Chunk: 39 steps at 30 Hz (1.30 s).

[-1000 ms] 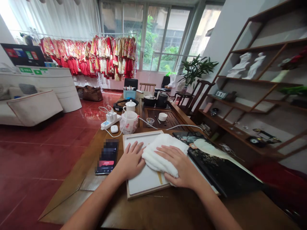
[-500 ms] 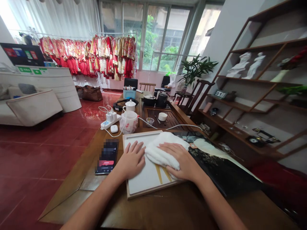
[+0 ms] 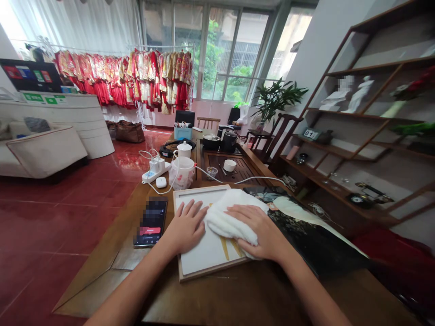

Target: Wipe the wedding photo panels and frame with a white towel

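Since the folded white towel (image 3: pixel 233 222) has slid aside on the framed white board (image 3: pixel 200 265), uncovering more yellow strokes (image 3: pixel 223 249), the right hand (image 3: pixel 261 231) presses flat upon it and the left hand (image 3: pixel 185 226) lies beside it, each grip open.

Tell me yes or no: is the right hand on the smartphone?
No, the right hand rests on a folded white towel atop a wood-framed white board.

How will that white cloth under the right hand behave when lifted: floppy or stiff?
The white cloth will probably flop: it bunches softly under the right hand. It looks light for its bulk, given the loose folds. Its fluffy surface suggests little slipping.
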{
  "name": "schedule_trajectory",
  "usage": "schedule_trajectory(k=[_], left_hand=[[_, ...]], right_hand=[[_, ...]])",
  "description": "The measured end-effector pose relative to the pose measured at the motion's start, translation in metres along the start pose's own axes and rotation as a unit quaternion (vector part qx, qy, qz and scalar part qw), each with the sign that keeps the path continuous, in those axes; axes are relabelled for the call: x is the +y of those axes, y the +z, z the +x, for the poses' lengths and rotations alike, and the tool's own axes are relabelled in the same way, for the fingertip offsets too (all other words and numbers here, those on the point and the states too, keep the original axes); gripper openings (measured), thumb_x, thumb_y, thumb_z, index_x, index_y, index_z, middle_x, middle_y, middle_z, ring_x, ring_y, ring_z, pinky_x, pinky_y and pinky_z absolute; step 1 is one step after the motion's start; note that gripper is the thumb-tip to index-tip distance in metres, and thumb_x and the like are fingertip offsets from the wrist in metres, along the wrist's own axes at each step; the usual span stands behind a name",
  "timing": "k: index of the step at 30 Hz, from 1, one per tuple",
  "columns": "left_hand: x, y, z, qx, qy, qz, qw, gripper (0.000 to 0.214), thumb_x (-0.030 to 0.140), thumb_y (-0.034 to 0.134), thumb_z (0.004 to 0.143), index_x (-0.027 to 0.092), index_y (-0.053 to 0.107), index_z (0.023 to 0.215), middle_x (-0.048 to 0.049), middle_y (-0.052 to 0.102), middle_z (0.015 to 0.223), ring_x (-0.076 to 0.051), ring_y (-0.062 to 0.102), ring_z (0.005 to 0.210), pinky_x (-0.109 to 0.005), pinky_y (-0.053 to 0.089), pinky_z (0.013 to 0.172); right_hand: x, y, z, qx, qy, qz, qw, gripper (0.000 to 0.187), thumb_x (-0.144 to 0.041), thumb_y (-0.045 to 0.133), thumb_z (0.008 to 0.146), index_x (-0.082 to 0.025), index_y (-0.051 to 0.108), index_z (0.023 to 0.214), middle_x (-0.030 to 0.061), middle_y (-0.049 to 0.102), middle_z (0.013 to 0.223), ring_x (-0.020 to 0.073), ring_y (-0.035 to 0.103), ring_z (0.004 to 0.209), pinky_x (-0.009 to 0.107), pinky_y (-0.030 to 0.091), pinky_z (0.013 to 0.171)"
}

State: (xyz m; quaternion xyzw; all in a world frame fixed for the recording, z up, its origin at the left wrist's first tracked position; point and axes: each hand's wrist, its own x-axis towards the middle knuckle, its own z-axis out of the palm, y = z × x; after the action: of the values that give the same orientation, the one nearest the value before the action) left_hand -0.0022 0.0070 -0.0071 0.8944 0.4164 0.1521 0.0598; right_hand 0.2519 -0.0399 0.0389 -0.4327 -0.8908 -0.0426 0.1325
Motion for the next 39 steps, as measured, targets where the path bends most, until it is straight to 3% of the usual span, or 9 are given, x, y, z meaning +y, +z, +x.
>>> schedule_trajectory(k=[4,10,16,23,29,35,39], left_hand=[[0.0,-0.002,0.0,-0.008,-0.005,-0.007,1.0,0.049,0.032,0.033,0.095,0.03,0.033,0.143,-0.0009,0.031,0.151,-0.025,0.019,0.142,-0.051,0.015,0.115],[-0.001,-0.002,-0.001,-0.005,-0.001,-0.005,1.0,0.048,0.034,0.034,0.094,0.028,0.034,0.143,-0.0018,0.032,0.151,-0.025,0.019,0.142,-0.05,0.015,0.115],[0.001,-0.003,-0.001,-0.008,-0.005,-0.008,1.0,0.048,0.032,0.033,0.095,0.03,0.034,0.142,-0.0008,0.033,0.15,-0.025,0.02,0.141,-0.05,0.015,0.115],[-0.001,-0.001,0.0,-0.008,-0.007,-0.011,1.0,0.046,0.032,0.028,0.098,0.03,0.033,0.143,-0.0004,0.031,0.151,-0.024,0.019,0.142,-0.049,0.015,0.115],[-0.001,-0.001,-0.001,-0.009,-0.006,-0.01,1.0,0.047,0.031,0.029,0.098,0.03,0.031,0.144,-0.0007,0.031,0.152,-0.025,0.019,0.142,-0.051,0.015,0.115],[-0.002,0.001,0.0,-0.009,-0.005,-0.009,1.0,0.048,0.027,0.03,0.096,0.031,0.032,0.144,-0.0003,0.03,0.152,-0.025,0.018,0.142,-0.052,0.015,0.115],[-0.002,0.0,0.0,-0.01,-0.007,-0.012,1.0,0.047,0.028,0.03,0.097,0.03,0.032,0.143,-0.0008,0.031,0.152,-0.025,0.019,0.142,-0.052,0.015,0.115]], right_hand=[[0.01,0.003,-0.002,0.035,0.035,-0.024,0.998,0.064,-0.031,0.056,0.072,-0.022,0.046,0.135,0.0102,0.054,0.133,0.0308,0.046,0.122,0.048,0.033,0.099],[-0.008,0.002,-0.001,-0.015,-0.018,-0.006,1.0,0.069,-0.032,0.056,0.07,-0.025,0.041,0.138,0.007,0.05,0.138,0.0302,0.043,0.126,0.048,0.028,0.103],[0.006,0.003,-0.001,0.028,0.03,-0.023,0.999,0.064,-0.03,0.054,0.073,-0.023,0.044,0.136,0.0088,0.053,0.134,0.0297,0.045,0.123,0.047,0.031,0.099],[-0.005,0.002,-0.004,-0.022,-0.017,-0.01,1.0,0.07,-0.031,0.056,0.07,-0.025,0.042,0.138,0.0067,0.049,0.138,0.0303,0.042,0.126,0.048,0.027,0.103],[0.005,0.001,-0.002,0.014,0.023,-0.028,0.999,0.066,-0.03,0.055,0.072,-0.024,0.043,0.137,0.0086,0.053,0.134,0.03,0.045,0.123,0.047,0.031,0.099],[-0.017,0.0,-0.005,-0.035,-0.04,-0.009,0.999,0.071,-0.03,0.056,0.069,-0.026,0.041,0.138,0.0068,0.048,0.139,0.0309,0.039,0.129,0.05,0.024,0.105],[-0.007,-0.001,-0.008,-0.031,-0.026,-0.01,0.999,0.068,-0.03,0.056,0.07,-0.025,0.042,0.137,0.0073,0.048,0.138,0.0293,0.041,0.127,0.049,0.026,0.104]])
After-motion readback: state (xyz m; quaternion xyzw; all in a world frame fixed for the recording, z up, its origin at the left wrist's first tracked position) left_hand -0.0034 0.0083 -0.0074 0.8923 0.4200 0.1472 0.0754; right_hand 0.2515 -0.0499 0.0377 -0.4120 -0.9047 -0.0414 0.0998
